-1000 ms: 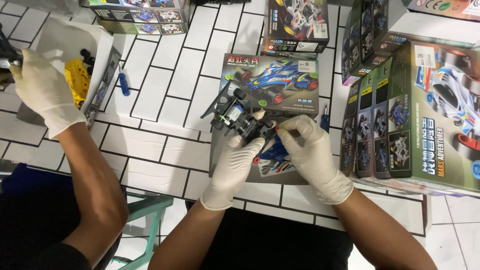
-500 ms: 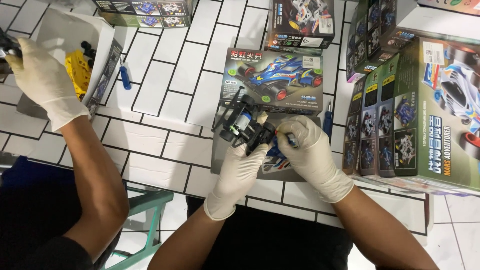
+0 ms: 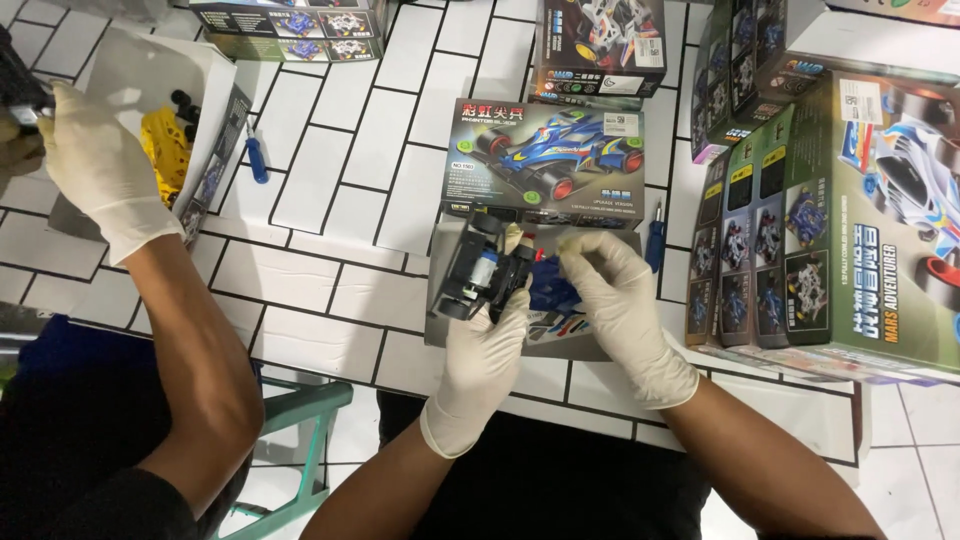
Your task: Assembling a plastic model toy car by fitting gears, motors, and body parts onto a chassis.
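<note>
White-gloved left hand (image 3: pixel 487 340): clamped on black toy car chassis (image 3: pixel 478 275), at 6 o'clock of lid box (image 3: pixel 545 165).
Right hand (image 3: pixel 612 295): pinching blue part (image 3: pixel 553 290).
Risk: small part judged likely dropped; gloves slippery.

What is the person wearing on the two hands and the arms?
Both the left hand and the right hand wear thin white disposable gloves with rolled cuffs at the wrist. The forearms are bare; no sleeves, watch or jewellery show.
</note>
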